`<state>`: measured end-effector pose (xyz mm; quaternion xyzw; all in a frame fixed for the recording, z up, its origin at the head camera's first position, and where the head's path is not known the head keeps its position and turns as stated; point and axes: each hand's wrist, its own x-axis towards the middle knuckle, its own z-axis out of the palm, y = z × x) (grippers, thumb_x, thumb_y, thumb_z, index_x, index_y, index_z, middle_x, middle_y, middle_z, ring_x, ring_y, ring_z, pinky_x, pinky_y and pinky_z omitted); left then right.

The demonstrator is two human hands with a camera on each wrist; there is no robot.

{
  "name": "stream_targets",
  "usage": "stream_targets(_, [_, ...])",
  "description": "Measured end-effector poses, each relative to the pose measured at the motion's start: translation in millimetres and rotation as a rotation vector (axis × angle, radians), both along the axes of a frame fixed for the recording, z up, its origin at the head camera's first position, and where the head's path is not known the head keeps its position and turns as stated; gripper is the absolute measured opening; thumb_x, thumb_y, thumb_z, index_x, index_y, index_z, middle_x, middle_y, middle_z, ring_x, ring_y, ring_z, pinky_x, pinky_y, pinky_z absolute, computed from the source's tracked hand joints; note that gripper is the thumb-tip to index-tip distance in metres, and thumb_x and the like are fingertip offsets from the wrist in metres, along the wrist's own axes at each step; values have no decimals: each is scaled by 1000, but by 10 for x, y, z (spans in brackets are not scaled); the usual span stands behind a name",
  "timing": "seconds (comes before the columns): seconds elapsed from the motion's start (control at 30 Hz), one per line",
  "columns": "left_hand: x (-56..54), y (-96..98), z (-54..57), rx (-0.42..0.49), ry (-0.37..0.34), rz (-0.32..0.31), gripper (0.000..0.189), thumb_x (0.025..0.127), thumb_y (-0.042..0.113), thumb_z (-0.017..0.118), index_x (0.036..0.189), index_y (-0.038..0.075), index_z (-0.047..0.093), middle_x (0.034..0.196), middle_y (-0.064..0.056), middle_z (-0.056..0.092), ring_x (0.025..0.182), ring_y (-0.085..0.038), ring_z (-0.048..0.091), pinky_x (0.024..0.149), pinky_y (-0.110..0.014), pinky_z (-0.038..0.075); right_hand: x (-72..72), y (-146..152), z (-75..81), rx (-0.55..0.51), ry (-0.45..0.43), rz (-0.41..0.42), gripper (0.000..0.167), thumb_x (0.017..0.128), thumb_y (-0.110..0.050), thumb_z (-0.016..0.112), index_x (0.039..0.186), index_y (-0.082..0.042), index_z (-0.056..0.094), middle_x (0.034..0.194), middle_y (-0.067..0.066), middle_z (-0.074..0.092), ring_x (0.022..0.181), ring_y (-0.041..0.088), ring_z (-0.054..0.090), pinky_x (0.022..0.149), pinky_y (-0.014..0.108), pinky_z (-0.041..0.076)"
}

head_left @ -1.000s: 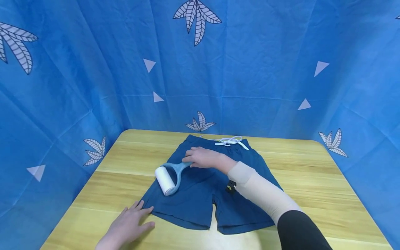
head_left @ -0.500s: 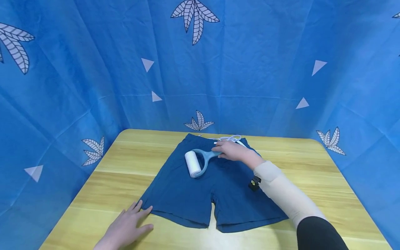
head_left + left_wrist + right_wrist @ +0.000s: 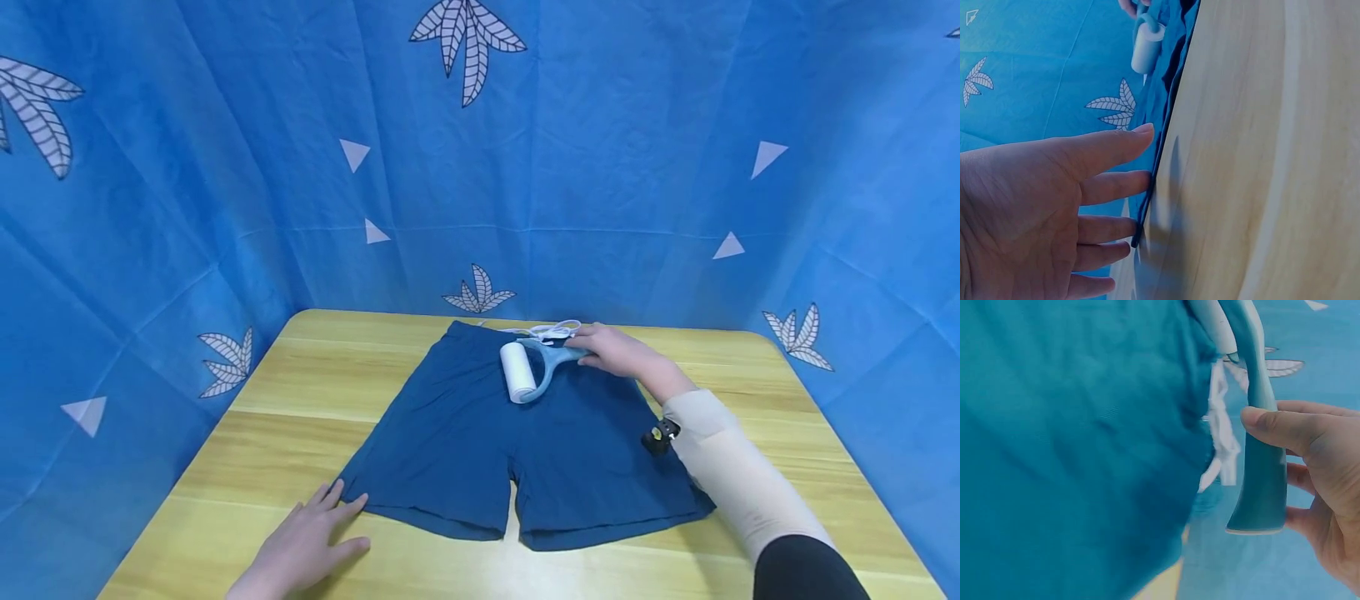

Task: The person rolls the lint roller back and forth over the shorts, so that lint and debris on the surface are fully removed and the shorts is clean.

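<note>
Dark blue shorts (image 3: 450, 442) lie spread on the wooden table, waistband at the far side with a white drawstring (image 3: 551, 332) tied in a bow. My right hand (image 3: 615, 350) grips the blue handle of a lint roller (image 3: 517, 372). Its white roll rests on the upper middle of the shorts. In the right wrist view, thumb and fingers hold the handle (image 3: 1260, 469) from one side. At the lower left leg hem, my left hand (image 3: 303, 542) lies with fingers straight, fingertips at the cloth's corner; the left wrist view shows its open palm (image 3: 1022, 212).
The wooden table (image 3: 300, 375) has rounded far corners. A blue curtain (image 3: 637, 167) with white leaves and triangles hangs behind it and along both sides. A small black device (image 3: 660, 436) is strapped at the right wrist, over a beige sleeve (image 3: 742, 475).
My right hand has drawn the lint roller rightward and slightly away, from the left side of the shorts to the upper middle. The left hand has stayed in place.
</note>
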<state>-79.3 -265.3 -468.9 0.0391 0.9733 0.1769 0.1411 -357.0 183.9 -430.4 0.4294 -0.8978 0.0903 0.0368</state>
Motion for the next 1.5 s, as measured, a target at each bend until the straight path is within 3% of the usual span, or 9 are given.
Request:
stream_targets(0.3, [14,2,-9,0,23,-11,66,84,56,65,137,17,57,151,-26,39,140,-52,31,107,-73,29,17,-28,337,-96,55,-74,32,88,-6,69,120,-3,67,110,14,68,98,31,59,83,45,51])
stream_targets(0.57, [14,-6,-1,-15,34,-13,66,84,55,66,138,18,57,151,-26,39,140,-51,31,107,-72,30,45,-441,563,-114,92,-2,30,90,-10,68,120,-5,67,113,12,68,102,28,58,87,42,51])
stream_targets(0.77, [12,2,2,6,31,-3,65,85,54,66,137,17,58,151,-26,39,140,-52,30,108,-72,28,80,-858,561,-74,139,99,32,89,-9,69,121,-7,66,115,10,67,106,28,58,94,43,50])
stream_targets(1.03, [7,15,24,14,7,12,65,85,53,67,136,15,58,150,-26,40,140,-52,30,108,-72,28,129,-1390,497,77,194,178,37,93,-19,67,129,-12,63,124,8,63,118,27,56,108,43,44])
stream_targets(1.3, [13,15,27,11,16,13,63,85,53,67,135,16,59,150,-26,41,140,-52,31,108,-71,29,112,-1752,313,222,145,185,36,96,-21,62,133,-18,59,131,4,60,123,24,53,109,43,43])
stream_targets(1.5, [6,18,17,24,9,20,62,85,52,67,135,16,60,150,-26,41,141,-51,30,108,-71,28,89,-1840,210,261,117,212,37,96,-19,62,133,-21,61,121,4,61,110,22,56,95,41,50])
